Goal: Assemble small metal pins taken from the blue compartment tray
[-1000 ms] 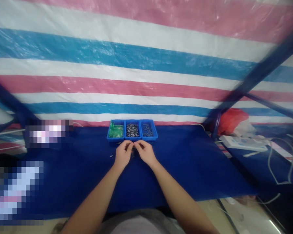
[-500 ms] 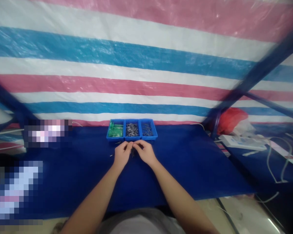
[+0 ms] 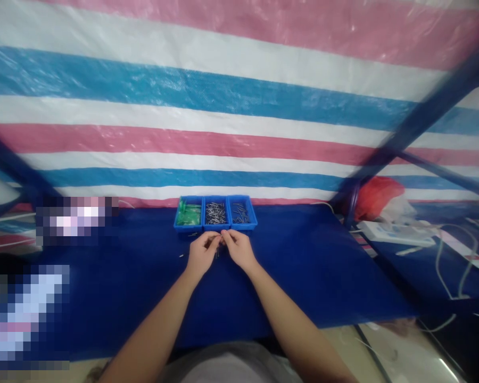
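My left hand (image 3: 201, 252) and my right hand (image 3: 239, 249) meet just in front of three joined blue bins, fingertips pinched together. Whatever lies between the fingertips is too small to make out. Under and between the hands, a few thin dark metal pieces (image 3: 217, 252) rest on the blue tabletop (image 3: 303, 276). The left bin holds green plastic packets (image 3: 189, 215). In the middle bin is a heap of small metal pieces like screws (image 3: 215, 213), and the right bin has fewer slim metal pieces (image 3: 240, 214).
Left of my left hand lies a small light piece (image 3: 181, 256). A striped plastic sheet (image 3: 223, 127) hangs behind the table. To the right stand a red bag (image 3: 377, 197), a white power strip (image 3: 397, 234) and cables. Blue metal posts flank the table.
My fingertips have shifted slightly to the right. My left thumb and fingers show a little more apart, while the bins stay in place.
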Motion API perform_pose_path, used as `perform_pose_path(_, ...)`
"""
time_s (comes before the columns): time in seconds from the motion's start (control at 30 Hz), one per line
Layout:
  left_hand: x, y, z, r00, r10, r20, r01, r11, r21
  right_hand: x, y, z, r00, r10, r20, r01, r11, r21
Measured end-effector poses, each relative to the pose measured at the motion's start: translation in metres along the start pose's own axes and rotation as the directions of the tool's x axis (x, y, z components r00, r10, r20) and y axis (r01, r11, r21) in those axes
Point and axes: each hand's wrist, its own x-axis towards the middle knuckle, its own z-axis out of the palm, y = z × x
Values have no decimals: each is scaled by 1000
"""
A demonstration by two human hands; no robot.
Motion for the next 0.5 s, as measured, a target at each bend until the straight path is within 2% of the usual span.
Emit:
perform_pose_path(0.2,-1,3,-2,998,41,-50,-37,995,96,1,-1,0,1000,-11,-21,12,998,59)
perform_pose_path(0.33,-1,4,-3,997,33,-74,-25,994,111,1,-1,3,999,-48,-14,50,990,132)
perform_pose_path(0.5,-1,6,-4,996,21,-83,-10,990,138,0,-2,3,998,-56,7,55,990,130)
